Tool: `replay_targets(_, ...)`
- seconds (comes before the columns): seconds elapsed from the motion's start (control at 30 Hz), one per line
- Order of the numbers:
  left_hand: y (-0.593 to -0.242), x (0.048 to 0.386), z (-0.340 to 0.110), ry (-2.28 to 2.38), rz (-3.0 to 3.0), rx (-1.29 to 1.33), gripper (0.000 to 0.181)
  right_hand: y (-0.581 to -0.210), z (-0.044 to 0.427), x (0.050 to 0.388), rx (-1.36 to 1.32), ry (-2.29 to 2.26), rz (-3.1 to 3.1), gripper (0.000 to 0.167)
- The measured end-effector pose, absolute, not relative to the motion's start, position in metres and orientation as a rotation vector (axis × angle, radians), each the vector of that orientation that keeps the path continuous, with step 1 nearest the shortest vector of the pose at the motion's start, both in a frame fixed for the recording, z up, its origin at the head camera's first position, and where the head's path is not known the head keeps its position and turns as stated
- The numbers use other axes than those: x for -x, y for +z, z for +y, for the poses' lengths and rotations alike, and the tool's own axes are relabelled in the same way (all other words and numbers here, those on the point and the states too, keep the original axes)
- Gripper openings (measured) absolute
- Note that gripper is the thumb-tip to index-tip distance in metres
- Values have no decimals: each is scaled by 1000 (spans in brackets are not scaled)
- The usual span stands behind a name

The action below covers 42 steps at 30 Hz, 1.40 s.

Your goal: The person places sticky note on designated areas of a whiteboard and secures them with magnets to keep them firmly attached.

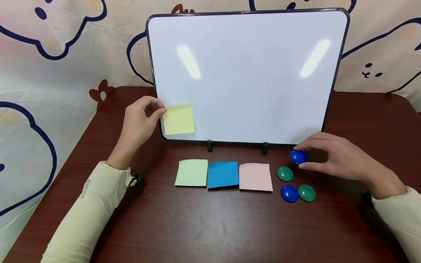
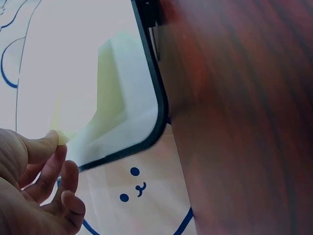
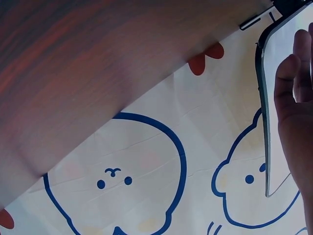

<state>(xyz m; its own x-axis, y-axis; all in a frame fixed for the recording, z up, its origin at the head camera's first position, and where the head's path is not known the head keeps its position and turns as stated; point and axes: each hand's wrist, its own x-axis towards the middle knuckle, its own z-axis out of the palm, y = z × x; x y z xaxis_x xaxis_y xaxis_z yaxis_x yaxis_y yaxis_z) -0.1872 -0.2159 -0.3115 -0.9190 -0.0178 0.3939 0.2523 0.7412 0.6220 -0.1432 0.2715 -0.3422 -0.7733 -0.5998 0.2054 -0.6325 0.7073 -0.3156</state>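
Observation:
My left hand (image 1: 138,121) pinches the left edge of a yellow sticky note (image 1: 179,119), which lies in front of the lower left corner of a whiteboard (image 1: 249,76). In the left wrist view, the note's corner sits between thumb and forefinger, and the note stands off the board's surface. Over the table by the board's lower right, my right hand (image 1: 343,158) holds a round blue magnet (image 1: 298,157) between thumb and fingers. Below it lie two green magnets (image 1: 285,174) and another blue magnet (image 1: 290,193). In the right wrist view the held magnet is out of sight.
Green (image 1: 192,173), blue (image 1: 223,175) and pink (image 1: 256,177) sticky notes lie in a row on the dark wooden table (image 1: 201,239). Two black clips (image 1: 209,146) support the board's bottom edge. A patterned curtain (image 1: 69,65) hangs behind.

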Motion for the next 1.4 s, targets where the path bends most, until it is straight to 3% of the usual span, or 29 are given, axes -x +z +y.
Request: replay_targets(1.4, -321, 196, -195, -930, -2434, 146, 10, -343, 270, 141, -995, 516, -2840, 44)
